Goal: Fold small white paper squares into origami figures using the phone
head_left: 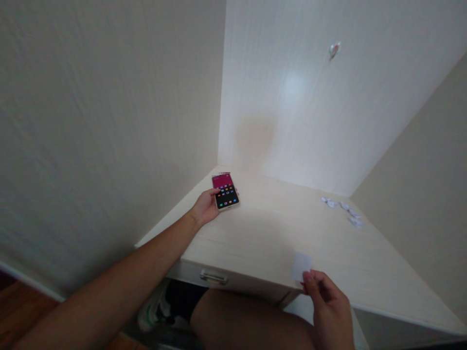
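Observation:
My left hand (207,206) is wrapped round a smartphone (226,197) above the far left part of the desk. The phone's screen is lit, with rows of app icons under a dark pink band, and my thumb lies over its left edge. Close to the desk's front edge, my right hand (326,296) pinches a small white piece of paper (301,265) by its lower right corner between thumb and fingertips. The paper looks blank on the side facing me.
The pale desk (255,238) fits between walls on three sides. Several crumpled white paper scraps (342,209) lie at its far right. A drawer handle (213,277) is on the front. A small hook (334,50) sticks to the back wall. My bare leg (248,318) is under the desk.

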